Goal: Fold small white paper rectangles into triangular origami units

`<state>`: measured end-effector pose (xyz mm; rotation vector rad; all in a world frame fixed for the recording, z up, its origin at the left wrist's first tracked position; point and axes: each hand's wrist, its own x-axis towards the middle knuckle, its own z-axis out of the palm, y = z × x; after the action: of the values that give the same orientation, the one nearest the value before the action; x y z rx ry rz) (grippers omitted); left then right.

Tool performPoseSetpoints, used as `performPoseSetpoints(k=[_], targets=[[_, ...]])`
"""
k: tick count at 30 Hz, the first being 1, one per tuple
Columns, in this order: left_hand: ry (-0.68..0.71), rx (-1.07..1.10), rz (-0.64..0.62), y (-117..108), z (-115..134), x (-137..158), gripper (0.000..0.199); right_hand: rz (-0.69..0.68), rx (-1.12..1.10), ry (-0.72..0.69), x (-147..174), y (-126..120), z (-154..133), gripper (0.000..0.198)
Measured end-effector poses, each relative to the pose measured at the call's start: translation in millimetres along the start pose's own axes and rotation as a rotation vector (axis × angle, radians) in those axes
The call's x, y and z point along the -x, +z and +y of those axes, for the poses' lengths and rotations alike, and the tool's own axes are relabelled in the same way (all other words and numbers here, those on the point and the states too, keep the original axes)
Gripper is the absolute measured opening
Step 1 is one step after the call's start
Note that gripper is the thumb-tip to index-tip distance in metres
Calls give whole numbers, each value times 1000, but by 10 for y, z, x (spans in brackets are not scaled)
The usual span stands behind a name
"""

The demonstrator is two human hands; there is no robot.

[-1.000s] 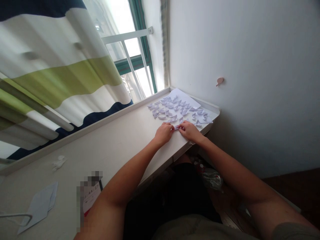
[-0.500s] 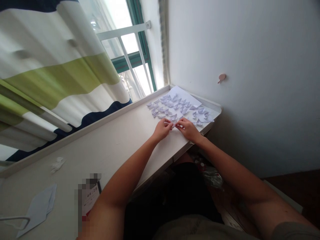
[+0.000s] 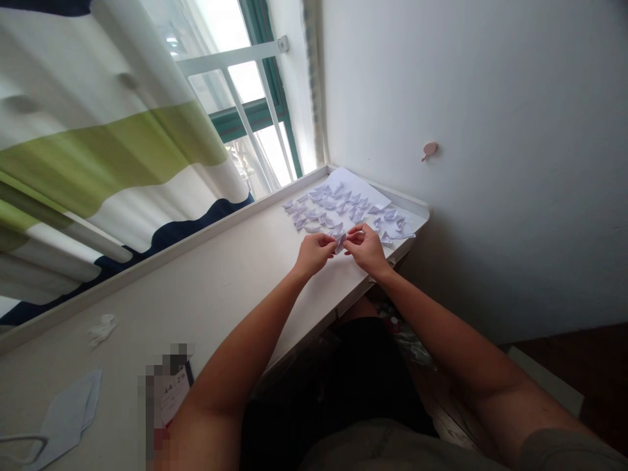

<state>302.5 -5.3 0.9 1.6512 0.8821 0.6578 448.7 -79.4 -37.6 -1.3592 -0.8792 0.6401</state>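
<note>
A: Left hand [image 3: 314,254] and right hand [image 3: 367,250], fingertips close together, both pinching one small folded paper [image 3: 340,243]!

B: And where's that paper?

A: Over the desk [image 3: 235,288], near its front edge, at the end by the wall [image 3: 471,131]. Touching the desktop? I can't tell.

B: Further back on that desk end, what a fleet of paper boats [image 3: 340,209], and a flat white sheet [image 3: 363,186] in the corner!

A: At the desk's other end, a crumpled white scrap [image 3: 103,329] toward the back, papers [image 3: 69,412] and a partly pixelated device [image 3: 175,396] nearer the front.
</note>
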Motion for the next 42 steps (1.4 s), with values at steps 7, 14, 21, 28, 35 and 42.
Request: performPoseSetpoints(k=[7, 14, 21, 28, 35, 42], targets=[[112, -459, 72, 16, 31, 21, 12, 45, 351, -58, 14, 11, -101, 25], [138, -726, 128, 87, 90, 37, 14, 75, 515, -57, 16, 33, -162, 25], [121, -782, 31, 111, 30, -50, 17, 0, 617, -25, -40, -20, -62, 16], [91, -749, -5, 79, 59, -183, 17, -85, 673, -32, -65, -113, -52, 24], [72, -689, 75, -136, 77, -89, 17, -41, 532, -22, -30, -127, -186, 3], [65, -474, 271, -1107, 143, 508, 9, -430, 293, -115, 56, 751, -670, 15]])
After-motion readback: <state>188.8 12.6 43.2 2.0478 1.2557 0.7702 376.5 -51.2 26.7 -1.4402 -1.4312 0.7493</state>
